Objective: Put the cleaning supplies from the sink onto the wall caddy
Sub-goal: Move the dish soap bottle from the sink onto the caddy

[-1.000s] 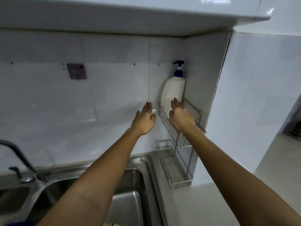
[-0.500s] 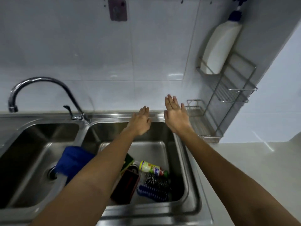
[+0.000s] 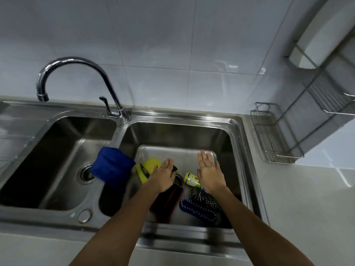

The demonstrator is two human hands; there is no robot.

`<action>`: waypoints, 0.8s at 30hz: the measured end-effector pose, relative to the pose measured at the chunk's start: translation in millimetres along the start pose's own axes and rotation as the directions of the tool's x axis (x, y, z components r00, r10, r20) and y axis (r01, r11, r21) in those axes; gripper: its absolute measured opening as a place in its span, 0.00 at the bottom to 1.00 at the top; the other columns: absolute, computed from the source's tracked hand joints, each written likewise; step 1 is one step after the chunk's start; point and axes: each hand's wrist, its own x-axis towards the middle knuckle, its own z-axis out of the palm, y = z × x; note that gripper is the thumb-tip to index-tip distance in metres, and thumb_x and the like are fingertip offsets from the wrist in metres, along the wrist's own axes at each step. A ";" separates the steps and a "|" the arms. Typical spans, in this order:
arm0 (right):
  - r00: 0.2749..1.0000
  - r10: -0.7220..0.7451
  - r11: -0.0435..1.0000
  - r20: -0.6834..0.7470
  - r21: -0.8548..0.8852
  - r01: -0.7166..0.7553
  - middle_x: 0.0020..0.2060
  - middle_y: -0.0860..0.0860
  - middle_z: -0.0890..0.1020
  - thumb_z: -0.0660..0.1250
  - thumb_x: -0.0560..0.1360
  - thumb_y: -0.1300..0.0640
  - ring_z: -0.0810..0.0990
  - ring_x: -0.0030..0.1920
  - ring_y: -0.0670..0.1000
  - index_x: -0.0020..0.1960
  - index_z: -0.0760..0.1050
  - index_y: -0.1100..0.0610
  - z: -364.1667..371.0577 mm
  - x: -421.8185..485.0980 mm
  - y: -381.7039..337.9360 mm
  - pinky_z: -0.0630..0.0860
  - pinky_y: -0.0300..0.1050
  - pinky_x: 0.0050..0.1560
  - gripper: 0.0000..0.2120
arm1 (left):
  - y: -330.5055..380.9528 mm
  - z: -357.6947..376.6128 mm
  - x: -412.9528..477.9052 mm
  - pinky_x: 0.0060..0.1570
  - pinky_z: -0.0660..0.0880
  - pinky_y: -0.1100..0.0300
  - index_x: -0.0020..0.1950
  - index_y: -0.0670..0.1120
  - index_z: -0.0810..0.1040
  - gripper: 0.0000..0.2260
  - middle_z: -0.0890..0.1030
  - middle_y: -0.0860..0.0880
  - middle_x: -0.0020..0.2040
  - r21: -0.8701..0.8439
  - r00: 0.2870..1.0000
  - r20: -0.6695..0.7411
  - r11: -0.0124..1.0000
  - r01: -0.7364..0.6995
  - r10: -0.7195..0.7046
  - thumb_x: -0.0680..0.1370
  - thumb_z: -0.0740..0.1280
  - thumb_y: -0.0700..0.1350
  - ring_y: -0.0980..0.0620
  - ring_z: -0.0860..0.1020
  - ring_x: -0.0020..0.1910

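Observation:
Both hands hover palm-down over the right sink basin (image 3: 226,131), empty. My left hand (image 3: 163,176) is above a yellow sponge (image 3: 148,167) and a dark red flat item (image 3: 167,204). My right hand (image 3: 210,171) is beside a small yellow-green bottle (image 3: 191,178) lying on its side. A steel wool scrubber (image 3: 203,197) and a blue brush (image 3: 197,211) lie at the basin's front right. A blue cloth (image 3: 112,167) drapes over the divider. The wire wall caddy (image 3: 317,96) at right holds a white pump bottle (image 3: 315,45) on its upper shelf.
A curved chrome faucet (image 3: 80,73) rises behind the divider. The left basin (image 3: 57,160) has a drain in its floor. White countertop (image 3: 307,198) lies to the right of the sink, under the caddy's lower shelf (image 3: 269,135). Tiled wall behind.
My view has dropped from the caddy to the sink. Both hands came down from beside the white bottle into the right basin, fingers still spread and empty.

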 end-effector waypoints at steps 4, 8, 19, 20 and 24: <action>0.998 0.016 1.000 0.058 0.024 -0.017 0.78 0.51 0.43 0.48 0.81 0.55 0.41 0.78 0.51 0.77 0.39 0.57 27.5 -3.6 -1.7 0.45 0.54 0.76 0.28 | -8.0 23.1 1.4 0.77 0.48 0.48 0.80 0.41 0.46 0.27 0.47 0.45 0.81 -0.018 0.998 0.069 1.000 0.001 0.000 0.83 0.50 0.48 0.49 0.48 0.80; 0.981 0.117 0.990 0.154 0.060 -0.127 0.78 0.50 0.46 0.50 0.81 0.55 0.44 0.78 0.51 0.78 0.42 0.55 66.8 -2.5 15.4 0.48 0.53 0.76 0.28 | -7.2 53.6 20.7 0.76 0.51 0.49 0.79 0.42 0.48 0.27 0.48 0.45 0.80 0.032 0.992 0.122 0.999 -0.038 0.034 0.83 0.52 0.48 0.48 0.51 0.79; 0.927 0.253 0.956 0.277 0.076 -0.283 0.76 0.57 0.57 0.59 0.76 0.64 0.53 0.76 0.58 0.73 0.59 0.58 93.3 12.5 53.6 0.62 0.54 0.73 0.26 | 20.7 73.4 62.3 0.76 0.47 0.45 0.80 0.42 0.46 0.28 0.46 0.45 0.80 0.241 0.965 0.170 0.941 -0.235 0.198 0.82 0.51 0.48 0.47 0.46 0.80; 0.926 0.258 0.951 0.274 0.098 -0.293 0.73 0.59 0.62 0.60 0.75 0.64 0.59 0.74 0.59 0.72 0.61 0.59 98.2 14.9 57.0 0.64 0.52 0.71 0.25 | 23.3 77.7 68.9 0.77 0.46 0.45 0.80 0.42 0.45 0.28 0.45 0.45 0.80 0.244 0.964 0.170 0.939 -0.240 0.202 0.82 0.51 0.48 0.47 0.45 0.80; 0.913 0.286 0.932 0.290 0.135 -0.335 0.63 0.60 0.75 0.59 0.76 0.65 0.75 0.62 0.61 0.68 0.66 0.59 109.5 18.2 68.0 0.72 0.51 0.62 0.21 | 27.9 97.4 85.0 0.77 0.45 0.45 0.79 0.43 0.44 0.29 0.44 0.46 0.81 0.284 0.954 0.205 0.920 -0.271 0.218 0.82 0.52 0.47 0.47 0.44 0.80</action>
